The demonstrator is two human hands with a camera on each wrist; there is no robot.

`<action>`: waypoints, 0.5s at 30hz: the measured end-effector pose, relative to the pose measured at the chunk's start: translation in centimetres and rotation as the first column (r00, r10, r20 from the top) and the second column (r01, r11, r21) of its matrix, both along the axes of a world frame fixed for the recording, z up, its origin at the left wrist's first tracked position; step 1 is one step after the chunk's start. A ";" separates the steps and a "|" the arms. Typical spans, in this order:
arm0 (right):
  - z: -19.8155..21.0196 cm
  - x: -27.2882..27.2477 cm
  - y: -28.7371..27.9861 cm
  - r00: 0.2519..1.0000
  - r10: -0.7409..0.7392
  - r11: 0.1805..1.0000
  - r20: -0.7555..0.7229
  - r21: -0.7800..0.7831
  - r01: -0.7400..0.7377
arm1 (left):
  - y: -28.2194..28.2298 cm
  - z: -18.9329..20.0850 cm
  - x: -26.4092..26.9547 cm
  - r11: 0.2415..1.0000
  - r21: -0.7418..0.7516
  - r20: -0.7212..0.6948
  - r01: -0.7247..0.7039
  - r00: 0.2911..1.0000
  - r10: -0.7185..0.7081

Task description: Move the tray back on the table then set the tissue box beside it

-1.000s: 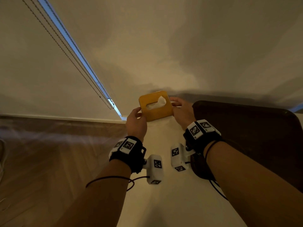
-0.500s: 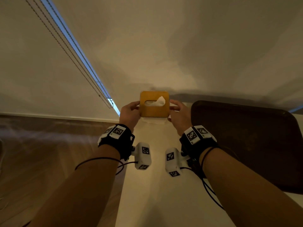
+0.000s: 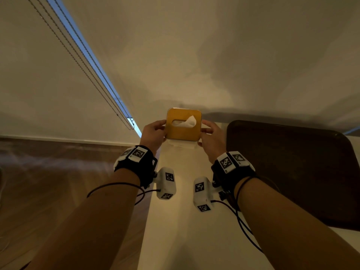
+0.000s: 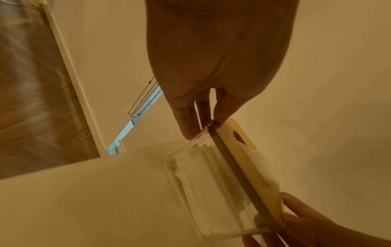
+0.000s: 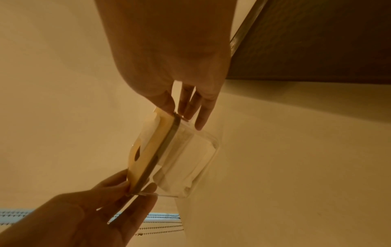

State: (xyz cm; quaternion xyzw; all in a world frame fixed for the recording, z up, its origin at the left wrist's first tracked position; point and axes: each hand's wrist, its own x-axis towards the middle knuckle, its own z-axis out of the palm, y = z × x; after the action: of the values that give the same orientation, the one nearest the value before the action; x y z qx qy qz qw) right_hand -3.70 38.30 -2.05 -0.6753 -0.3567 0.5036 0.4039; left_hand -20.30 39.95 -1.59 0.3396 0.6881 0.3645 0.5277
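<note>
The tissue box (image 3: 183,129) has a yellow-brown lid with a white tissue poking out and a clear body (image 4: 203,180) (image 5: 186,160). It is at the far left corner of the white table (image 3: 185,221), against the wall. My left hand (image 3: 153,133) pinches its left edge and my right hand (image 3: 209,133) pinches its right edge, thumbs on the lid (image 4: 249,167) (image 5: 148,155). Whether its base touches the table I cannot tell. The dark brown tray (image 3: 292,168) lies flat on the table just right of my right hand.
A wall rises right behind the table. Bead chains (image 3: 81,61) of a blind hang along a window strip at the left. Wooden floor (image 3: 58,182) lies beyond the table's left edge, close beside the box.
Both hands have carried the tissue box forward toward the wall and turned it square to the table edge. The tray has stayed where it was.
</note>
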 end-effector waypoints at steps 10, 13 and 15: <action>-0.5 0.0 0.3 1.000 0.015 1.000 0.014 0.000 -0.015 | -0.1 0.0 0.0 1.000 0.009 -0.013 -0.003 1.000 0.003; -0.7 0.1 0.4 1.000 0.019 1.000 0.011 -0.004 -0.019 | -0.1 -0.1 0.0 1.000 0.011 -0.011 0.001 1.000 -0.001; -0.9 0.1 0.4 0.999 0.032 0.999 0.015 -0.007 -0.032 | -0.2 0.0 0.1 1.000 0.011 0.004 0.007 1.000 -0.007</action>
State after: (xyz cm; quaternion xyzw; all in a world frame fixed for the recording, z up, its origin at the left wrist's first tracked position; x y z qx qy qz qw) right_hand -3.60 38.70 -2.96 -0.6747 -0.3688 0.5059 0.3910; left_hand -20.24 39.74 -1.59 0.3441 0.6837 0.3670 0.5286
